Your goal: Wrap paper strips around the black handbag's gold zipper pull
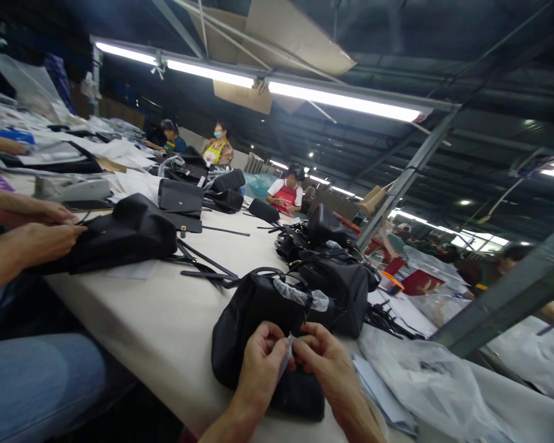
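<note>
A black leather bag [233, 323] lies on the table right in front of me, its handle partly wrapped in clear plastic [298, 294]. Over its front, both hands meet at a small whitish slip [285, 358], thin like paper or film. Thumb and fingers of my left hand [259, 363] pinch this slip. My right hand [327, 363] has its fingertips closed at the slip's upper edge; exactly what they grip is partly hidden. Below the hands shows a black flap [300, 394] of the bag.
More black bags [344, 283] are heaped beyond mine, with loose straps [207, 264]. Clear plastic bags [434, 381] and white sheets [381, 394] lie to the right, by a metal post [503, 289]. On the left a co-worker's hands [50, 237] work on another black bag [129, 234].
</note>
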{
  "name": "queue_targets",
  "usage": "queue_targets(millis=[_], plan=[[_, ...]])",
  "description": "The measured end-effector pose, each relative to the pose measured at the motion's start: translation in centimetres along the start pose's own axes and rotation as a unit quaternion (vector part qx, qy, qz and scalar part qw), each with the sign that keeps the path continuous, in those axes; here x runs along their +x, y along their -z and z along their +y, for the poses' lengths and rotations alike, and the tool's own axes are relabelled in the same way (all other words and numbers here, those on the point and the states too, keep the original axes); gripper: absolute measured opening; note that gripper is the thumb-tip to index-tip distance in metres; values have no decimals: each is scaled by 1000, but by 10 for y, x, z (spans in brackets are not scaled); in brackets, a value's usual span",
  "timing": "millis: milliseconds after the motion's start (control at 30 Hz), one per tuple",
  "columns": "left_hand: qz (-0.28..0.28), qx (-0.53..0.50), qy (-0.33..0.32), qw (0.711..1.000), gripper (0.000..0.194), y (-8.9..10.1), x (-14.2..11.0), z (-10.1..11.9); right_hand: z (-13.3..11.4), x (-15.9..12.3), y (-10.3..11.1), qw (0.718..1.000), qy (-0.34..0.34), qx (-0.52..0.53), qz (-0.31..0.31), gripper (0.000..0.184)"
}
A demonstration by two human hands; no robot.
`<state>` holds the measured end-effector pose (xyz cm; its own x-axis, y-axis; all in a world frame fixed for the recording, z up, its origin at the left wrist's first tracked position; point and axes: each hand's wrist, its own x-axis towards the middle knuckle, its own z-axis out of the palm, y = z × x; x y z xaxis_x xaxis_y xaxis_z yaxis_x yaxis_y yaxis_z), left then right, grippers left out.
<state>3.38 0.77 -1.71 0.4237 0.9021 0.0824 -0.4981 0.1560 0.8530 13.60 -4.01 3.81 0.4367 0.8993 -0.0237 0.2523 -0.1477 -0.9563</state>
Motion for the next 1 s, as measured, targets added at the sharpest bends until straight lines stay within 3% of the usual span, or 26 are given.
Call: queue_targets(millis=[200, 400, 567, 767, 867, 1000], plan=[[9, -9, -18, 1000, 33, -3, -3, -6, 3, -7, -4, 984, 10, 172, -34, 38], [-73, -115, 67, 988, 41, 0, -9, 7, 10, -5, -2, 941, -17, 325, -95, 49], [-104, -168, 166, 966, 44, 4, -13, 18, 14, -8, 4, 927, -13, 345, -145, 55], [-106, -171, 254, 946, 41, 3, -11, 21, 12, -11, 3, 928, -6, 340, -154, 54], [-103, -173, 247, 948, 41, 0, -13, 21, 10, -10, 1, 927, 8, 333, -172, 53], [-83, -176, 185, 963, 42, -3, -14, 21, 10, -8, 0, 931, 28, 325, -165, 53]])
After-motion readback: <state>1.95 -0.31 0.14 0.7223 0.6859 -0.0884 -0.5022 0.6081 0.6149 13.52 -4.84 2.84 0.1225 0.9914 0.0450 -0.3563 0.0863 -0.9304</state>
